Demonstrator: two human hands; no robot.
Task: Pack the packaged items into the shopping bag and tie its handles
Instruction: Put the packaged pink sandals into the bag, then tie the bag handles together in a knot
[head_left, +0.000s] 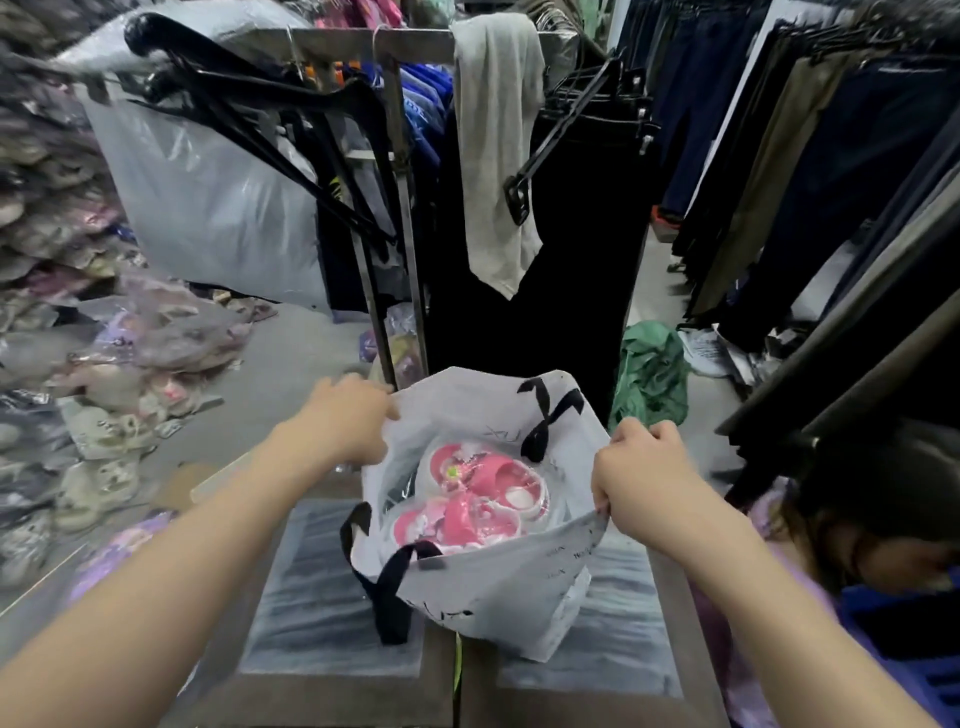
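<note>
A white shopping bag (498, 587) with black handles stands open on a brown surface in front of me. Inside it lie pink and white packaged items (478, 499) wrapped in clear plastic. My left hand (348, 421) grips the bag's left rim. My right hand (641, 473) grips the right rim, so the mouth is held wide between them. One black handle (389, 587) hangs down the near side, and the other handle (545, 415) lies against the far inner wall.
A metal clothes rack (400, 171) with hangers and dark garments stands right behind the bag. Piles of packaged goods (104, 395) cover the floor at left. Trousers (831, 182) hang at right. A person's head (883, 509) is low at right. Green cloth (649, 374) lies on the floor.
</note>
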